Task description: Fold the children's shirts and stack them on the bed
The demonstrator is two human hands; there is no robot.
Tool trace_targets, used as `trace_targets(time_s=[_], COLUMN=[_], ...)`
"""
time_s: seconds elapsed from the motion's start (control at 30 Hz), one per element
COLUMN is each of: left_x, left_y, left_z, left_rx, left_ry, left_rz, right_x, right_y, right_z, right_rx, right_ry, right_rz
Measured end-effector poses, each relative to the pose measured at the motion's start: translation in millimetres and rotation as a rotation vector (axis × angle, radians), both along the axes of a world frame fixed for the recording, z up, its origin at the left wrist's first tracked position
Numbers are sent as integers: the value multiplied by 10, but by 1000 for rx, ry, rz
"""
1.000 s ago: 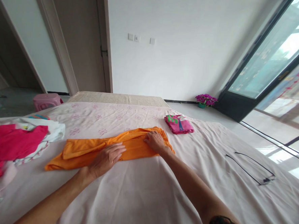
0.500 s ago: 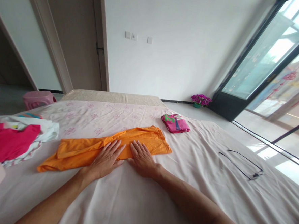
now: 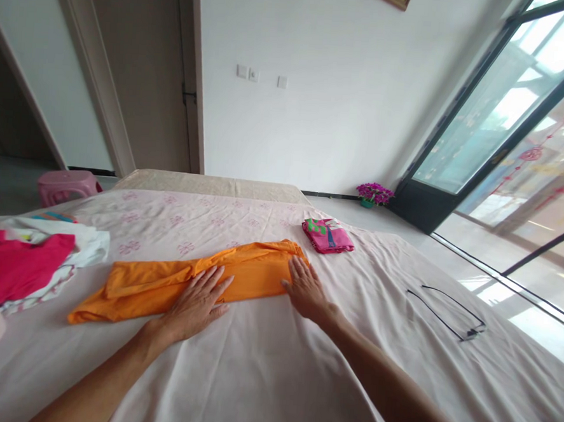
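A long folded orange garment [image 3: 254, 276] lies across the bed; its exact kind I cannot tell. My left hand [image 3: 197, 304] rests flat on its middle, fingers stretched out. Over the garment's right end lies my right hand [image 3: 308, 290], also flat with the fingers extended. Behind that end is a small folded pink cloth [image 3: 328, 236] with green and blue patterns, apart from both hands.
At the left is a heap of clothes with a red garment [image 3: 25, 262] on top. Eyeglasses [image 3: 448, 313] lie on the pale bedsheet [image 3: 262, 375] at right. Beyond the bed stand a pink stool [image 3: 68, 185] and potted purple flowers [image 3: 375, 192].
My right hand has slid right along the orange garment, from its middle to its right end, and the cloth there looks smoother. My left hand has stayed in place.
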State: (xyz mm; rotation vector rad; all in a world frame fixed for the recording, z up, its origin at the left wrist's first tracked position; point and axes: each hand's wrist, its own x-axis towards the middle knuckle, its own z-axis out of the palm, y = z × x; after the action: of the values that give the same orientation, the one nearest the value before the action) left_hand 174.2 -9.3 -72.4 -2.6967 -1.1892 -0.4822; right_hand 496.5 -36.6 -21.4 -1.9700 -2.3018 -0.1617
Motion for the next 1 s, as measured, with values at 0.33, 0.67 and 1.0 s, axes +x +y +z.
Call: trace_targets(time_s=[0.33,0.67,1.0], left_x=[-50,-132,-513], left_y=[-47,-94,66], left_z=[26,318,296], left_rx=[-25,-14,155], left_ry=[20,-385,-332], left_rz=[4,-31,303], right_x=[-169,514,78], right_y=[177,528,1191], right_z=[-185,142,270], right_rx=[-87,10,41], right_ry=[102,117,98], right_rz=[273,-115,129])
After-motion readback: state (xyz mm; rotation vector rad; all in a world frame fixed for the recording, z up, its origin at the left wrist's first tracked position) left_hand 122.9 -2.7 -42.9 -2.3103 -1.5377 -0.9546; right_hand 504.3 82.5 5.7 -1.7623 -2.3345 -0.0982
